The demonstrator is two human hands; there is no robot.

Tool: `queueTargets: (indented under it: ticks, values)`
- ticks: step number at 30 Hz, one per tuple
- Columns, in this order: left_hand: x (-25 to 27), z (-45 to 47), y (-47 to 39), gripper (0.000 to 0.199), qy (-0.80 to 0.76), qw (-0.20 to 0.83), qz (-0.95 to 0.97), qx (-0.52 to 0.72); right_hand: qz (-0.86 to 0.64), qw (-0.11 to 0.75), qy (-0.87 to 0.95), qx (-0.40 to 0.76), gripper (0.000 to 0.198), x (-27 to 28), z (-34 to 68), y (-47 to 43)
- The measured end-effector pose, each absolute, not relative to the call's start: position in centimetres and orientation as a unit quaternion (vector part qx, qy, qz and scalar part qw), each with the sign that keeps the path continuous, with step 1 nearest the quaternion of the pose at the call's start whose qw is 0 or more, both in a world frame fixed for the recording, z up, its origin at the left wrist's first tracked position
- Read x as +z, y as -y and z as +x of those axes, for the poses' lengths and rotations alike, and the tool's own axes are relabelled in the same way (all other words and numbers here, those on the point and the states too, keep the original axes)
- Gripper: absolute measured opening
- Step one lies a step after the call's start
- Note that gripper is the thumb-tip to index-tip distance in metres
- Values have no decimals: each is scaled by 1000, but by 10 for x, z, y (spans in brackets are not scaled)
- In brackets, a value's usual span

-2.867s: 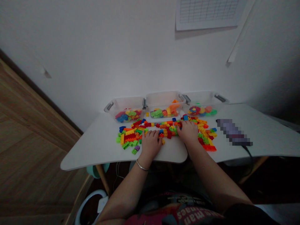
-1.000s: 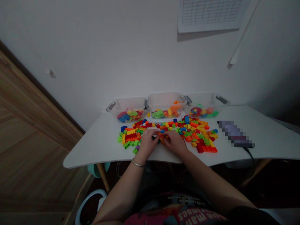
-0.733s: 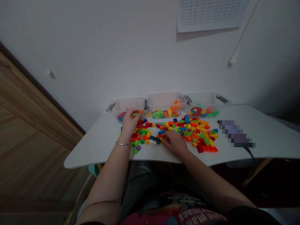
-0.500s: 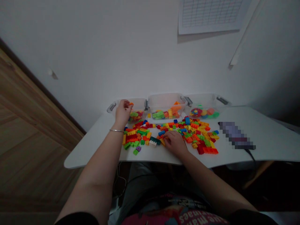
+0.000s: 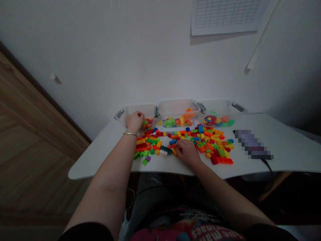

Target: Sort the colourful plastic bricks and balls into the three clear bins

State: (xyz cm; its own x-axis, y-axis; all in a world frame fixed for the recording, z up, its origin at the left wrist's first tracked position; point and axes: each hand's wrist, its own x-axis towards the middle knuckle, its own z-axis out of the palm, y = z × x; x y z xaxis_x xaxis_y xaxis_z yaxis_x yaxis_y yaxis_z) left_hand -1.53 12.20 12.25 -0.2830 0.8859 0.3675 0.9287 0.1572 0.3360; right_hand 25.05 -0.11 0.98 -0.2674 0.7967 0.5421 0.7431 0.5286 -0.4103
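Note:
My left hand is over the left clear plastic bin, its fingers curled together. Whatever they may hold is hidden. Colourful small pieces lie in that bin beside the hand. Low on the white table, my right hand rests at the near edge of a spread of toy building bricks. Its fingers are bent in among the bricks, and what they grip cannot be made out. A yellow-orange brick touches or lies close to its fingertips. Just left of it are dark green and white bricks.
The middle bin holds green, yellow and orange bricks. In the right bin are round coloured pieces. A blurred-out device with a cable lies on the table at right. The wall stands behind the bins.
My left hand has lowered and shifted slightly right, into the left bin's opening. The orange piece at its fingertips is out of sight now. My right hand has stayed in place.

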Motion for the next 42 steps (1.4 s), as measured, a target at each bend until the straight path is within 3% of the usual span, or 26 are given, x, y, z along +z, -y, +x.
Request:
queueTargets:
  ticks: [5, 9, 14, 18, 24, 42]
  values:
    - [118, -13, -117, 40, 746, 65, -620, -235, -481, 361, 798, 42, 11, 10, 250, 1]
    - [122, -10, -112, 38, 731, 34, -633, -251, -481, 365, 796, 43, 12, 12, 250, 2]
    - [128, 5, -82, 33, 650, 87, -695, -293, -477, 367, 798, 44, 11, 12, 250, 2]
    - [112, 19, -37, 24, 638, 61, -742, -197, -478, 358, 801, 38, 11, 12, 249, 3]
    - [75, 37, 17, 27, 642, 14, -762, -89, -465, 358, 809, 31, 11, 12, 249, 4]
    - [38, 69, 19, 33, 555, -58, -809, -185, -389, 326, 862, 21, 25, 17, 247, 10]
